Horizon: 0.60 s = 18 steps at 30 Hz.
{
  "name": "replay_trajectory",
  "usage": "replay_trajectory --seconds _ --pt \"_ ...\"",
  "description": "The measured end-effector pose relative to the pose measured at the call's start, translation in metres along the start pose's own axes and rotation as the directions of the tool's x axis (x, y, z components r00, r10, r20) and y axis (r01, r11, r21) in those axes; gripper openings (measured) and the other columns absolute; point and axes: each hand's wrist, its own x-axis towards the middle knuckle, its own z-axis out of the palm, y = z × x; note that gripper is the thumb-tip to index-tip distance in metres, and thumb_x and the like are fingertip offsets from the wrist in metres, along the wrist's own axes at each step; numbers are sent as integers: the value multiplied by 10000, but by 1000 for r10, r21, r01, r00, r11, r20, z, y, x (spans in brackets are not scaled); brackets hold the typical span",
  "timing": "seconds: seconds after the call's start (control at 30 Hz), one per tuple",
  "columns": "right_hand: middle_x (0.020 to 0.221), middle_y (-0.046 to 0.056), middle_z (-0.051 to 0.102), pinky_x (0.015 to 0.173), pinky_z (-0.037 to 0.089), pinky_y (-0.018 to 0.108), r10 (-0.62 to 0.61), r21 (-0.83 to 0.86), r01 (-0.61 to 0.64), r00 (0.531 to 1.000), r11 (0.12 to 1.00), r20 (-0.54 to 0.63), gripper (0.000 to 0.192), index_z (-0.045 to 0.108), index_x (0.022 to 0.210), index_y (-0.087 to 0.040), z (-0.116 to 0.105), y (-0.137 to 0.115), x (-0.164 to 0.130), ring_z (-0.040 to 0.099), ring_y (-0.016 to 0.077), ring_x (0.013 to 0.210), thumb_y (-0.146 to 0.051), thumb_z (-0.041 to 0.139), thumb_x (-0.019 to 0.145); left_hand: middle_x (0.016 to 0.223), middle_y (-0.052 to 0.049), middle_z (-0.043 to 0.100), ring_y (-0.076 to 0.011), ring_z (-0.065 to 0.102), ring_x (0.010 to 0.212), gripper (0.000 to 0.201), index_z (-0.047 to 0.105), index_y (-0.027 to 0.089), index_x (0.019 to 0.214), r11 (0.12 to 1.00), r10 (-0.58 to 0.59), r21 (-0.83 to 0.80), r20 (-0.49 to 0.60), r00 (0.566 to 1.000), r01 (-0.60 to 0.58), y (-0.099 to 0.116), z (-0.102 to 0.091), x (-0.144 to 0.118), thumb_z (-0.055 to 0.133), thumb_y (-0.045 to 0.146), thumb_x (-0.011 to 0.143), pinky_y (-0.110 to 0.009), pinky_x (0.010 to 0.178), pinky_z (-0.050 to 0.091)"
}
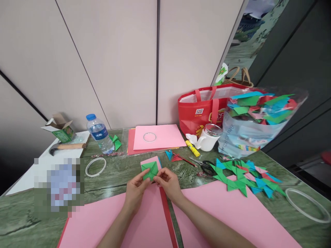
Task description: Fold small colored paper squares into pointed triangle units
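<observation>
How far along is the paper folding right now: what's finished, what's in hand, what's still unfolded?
Done: a pile of folded pieces lies on the table at right, and the clear bag holds many more. In hand: the left hand and right hand pinch a part-folded green piece. Left: flat pink sheets under the arms and a pink stack behind remain unfolded.

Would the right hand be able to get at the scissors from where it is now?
Probably yes. The right hand pinches the green fold together with the left hand, and the scissors lie flat on the table just to its right, with only bare tabletop between. It would have to let go of the paper first.
</observation>
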Motion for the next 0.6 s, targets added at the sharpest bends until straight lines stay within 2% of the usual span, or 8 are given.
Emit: replay_trajectory --seconds 0.17,0.33,0.5,0.6 --pt "560 -42 498 473 393 213 -29 -21 29 999 999 13 141 523 661 -178 0 1 1 464 96 487 -254 642 663 797 -49 681 -177 610 729 479 619 158 1040 998 -1 56 -30 1000 3 0 -1 0 712 260 582 -319 749 474" --pt "824 16 502 525 427 220 -166 -46 166 986 985 3 166 570 688 -183 0 2 2 509 121 647 -211 700 589 733 -27 670 -156 581 675 422 656 164 975 986 63 160 -44 997 -55 4 -1 0 713 268 570 -254 650 471" --pt "813 5 490 518 426 222 -144 33 143 990 989 15 123 562 736 -196 -1 4 5 501 105 607 -200 645 646 631 2 621 -135 551 647 469 644 159 1002 986 55 156 -2 998 -54 5 -1 0 725 227 545 -235 635 451" --pt "812 6 497 523 428 226 -143 33 142 990 989 15 116 572 735 -194 -1 3 6 504 107 609 -220 643 647 581 18 593 -118 527 606 430 657 156 976 982 68 176 -29 997 -61 6 -1 -1 717 233 557 -221 608 436"
